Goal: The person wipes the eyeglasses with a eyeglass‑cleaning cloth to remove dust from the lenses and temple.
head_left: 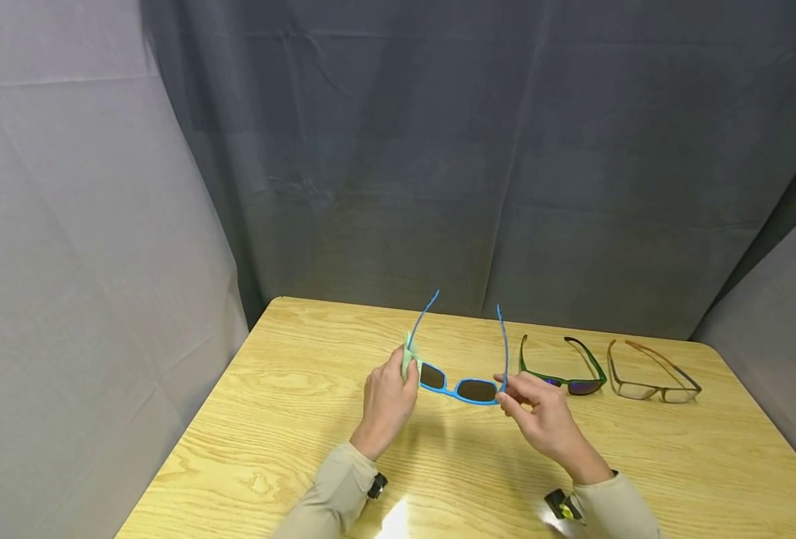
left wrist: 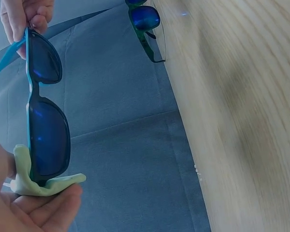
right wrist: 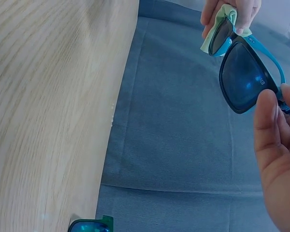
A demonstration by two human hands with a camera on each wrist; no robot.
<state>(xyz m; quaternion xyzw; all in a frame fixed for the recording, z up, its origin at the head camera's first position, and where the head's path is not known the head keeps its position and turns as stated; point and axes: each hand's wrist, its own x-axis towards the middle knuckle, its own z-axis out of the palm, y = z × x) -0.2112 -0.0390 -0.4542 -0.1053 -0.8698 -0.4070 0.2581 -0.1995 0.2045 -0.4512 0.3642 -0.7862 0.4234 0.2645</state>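
Note:
Blue-framed sunglasses [head_left: 476, 391] with dark lenses are held up above the table, both temple arms unfolded and pointing away. My left hand [head_left: 389, 394] pinches their left end through a pale green cloth [left wrist: 43, 187], which wraps round the frame corner beside the lens. At the opposite end, my right hand [head_left: 542, 419] grips the hinge corner between thumb and fingers. In the right wrist view the thumb [right wrist: 267, 108] lies against the edge of the near lens. Part of the left lens is covered by the cloth in the head view.
Green-framed sunglasses [head_left: 582, 387] with bluish lenses stand unfolded on the wooden table [head_left: 290, 419], just beyond my right hand. Farther right are clear eyeglasses [head_left: 677, 394] with brownish temples. A dark grey curtain [head_left: 384, 165] hangs behind the table, with lighter cloth walls at both sides.

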